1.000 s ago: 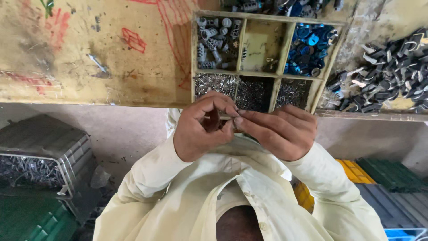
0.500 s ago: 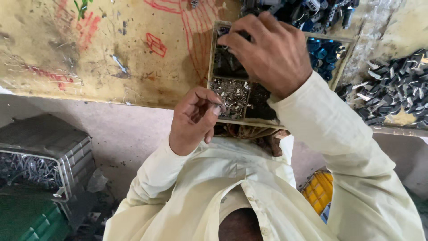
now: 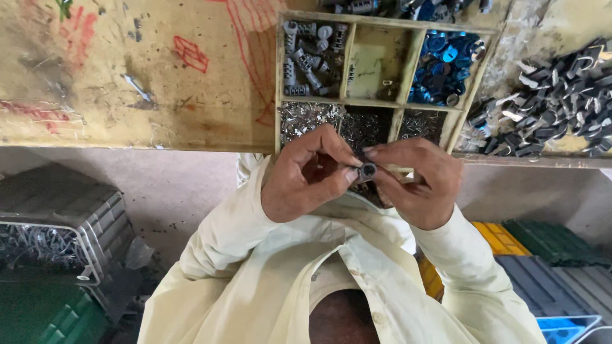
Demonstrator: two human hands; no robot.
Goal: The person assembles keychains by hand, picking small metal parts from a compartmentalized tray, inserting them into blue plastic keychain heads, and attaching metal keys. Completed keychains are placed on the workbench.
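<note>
Left hand (image 3: pixel 306 175) and right hand (image 3: pixel 414 181) pinch a small dark round metal part (image 3: pixel 368 170) together, just below the wooden compartment tray's (image 3: pixel 278 95) near edge.

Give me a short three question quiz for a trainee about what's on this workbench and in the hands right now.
1. True or false: both hands pinch one small dark round part together.
2. Which compartment of the wooden tray holds the blue pieces: A far left, B far middle, C far right?
3. Fill in: the loose black clips lie to the tray's ____.

Key: 1 true: left hand and right hand meet on it. 2 C. 3 right.
</note>
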